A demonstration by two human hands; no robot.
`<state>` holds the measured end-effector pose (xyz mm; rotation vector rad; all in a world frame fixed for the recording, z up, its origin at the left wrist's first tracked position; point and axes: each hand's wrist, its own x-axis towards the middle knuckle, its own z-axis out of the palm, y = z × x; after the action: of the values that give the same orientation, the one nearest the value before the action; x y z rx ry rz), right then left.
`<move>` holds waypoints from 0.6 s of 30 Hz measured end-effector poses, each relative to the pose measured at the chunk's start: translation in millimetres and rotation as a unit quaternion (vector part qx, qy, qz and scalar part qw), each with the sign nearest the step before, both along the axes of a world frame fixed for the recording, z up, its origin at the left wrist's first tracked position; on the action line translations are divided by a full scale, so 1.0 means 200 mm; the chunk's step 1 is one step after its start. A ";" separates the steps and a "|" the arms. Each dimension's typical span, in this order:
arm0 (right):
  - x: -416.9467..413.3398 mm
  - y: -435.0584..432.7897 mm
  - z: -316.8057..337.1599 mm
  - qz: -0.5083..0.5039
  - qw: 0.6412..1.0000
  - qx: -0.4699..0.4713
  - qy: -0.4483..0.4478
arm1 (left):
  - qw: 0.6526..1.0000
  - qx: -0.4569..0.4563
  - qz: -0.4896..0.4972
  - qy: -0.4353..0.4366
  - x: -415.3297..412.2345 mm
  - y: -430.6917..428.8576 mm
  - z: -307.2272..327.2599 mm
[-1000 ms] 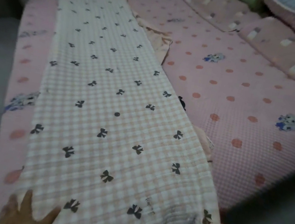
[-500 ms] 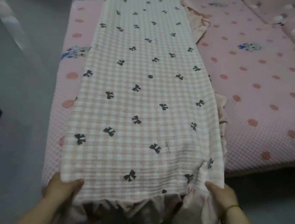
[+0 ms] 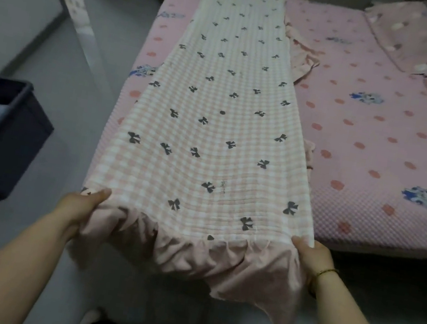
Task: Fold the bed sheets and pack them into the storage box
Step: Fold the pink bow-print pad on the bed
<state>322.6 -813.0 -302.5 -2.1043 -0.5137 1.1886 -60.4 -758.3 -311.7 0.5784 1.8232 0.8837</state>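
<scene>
1. Since half a second ago the near end of the sheet [image 3: 210, 138] has been drawn out past the bed's edge. Both arms now reach forward and hold it over the floor, and more of the dark box [image 3: 13, 134] has come into view.
2. The left hand [image 3: 80, 206] grips the near left corner of the sheet, with the thumb on top and the fingers curled beneath.
3. The right hand [image 3: 312, 256] pinches the near right corner in the same way. A thin bracelet [image 3: 326, 272] sits on that wrist.
4. The sheet is pink-and-white check with small dark bows, folded into one long strip. It spans the gap between the two hands and runs straight away from them along the bed [image 3: 375, 166] to its far edge.
5. A plain pink frill [image 3: 190, 259] hangs just below the grip line and drops lowest under the right hand.
6. The box stands on the floor, well out to the left of the left hand. It is open, with pale blue cloth folded inside.
7. The bed's pink spotted cover spreads to the right of the right hand. Pillows [image 3: 413, 39] lie far beyond it, at the top right.
</scene>
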 end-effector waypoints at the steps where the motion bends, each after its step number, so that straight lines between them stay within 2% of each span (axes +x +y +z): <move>1: 0.02 -0.04 0.04 0.017 1.000 0.000 0.001 | 1.000 -0.001 0.006 -0.003 0.05 -0.06 0.03; 9: 0.20 -0.39 0.07 0.018 0.997 -0.062 0.052 | 0.997 -0.040 0.050 -0.047 0.27 -0.48 0.13; 14: 0.22 -0.19 0.11 0.002 0.995 -0.025 0.097 | 0.996 0.000 0.061 -0.072 0.28 -0.30 0.19; 18: 0.30 0.14 0.12 -0.046 0.993 0.004 0.106 | 0.989 -0.019 0.086 -0.123 0.26 0.03 0.18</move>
<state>382.2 -785.6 -278.1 -1.9451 -0.3202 1.3341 -7.6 -751.9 -274.8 0.2768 1.6775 0.9868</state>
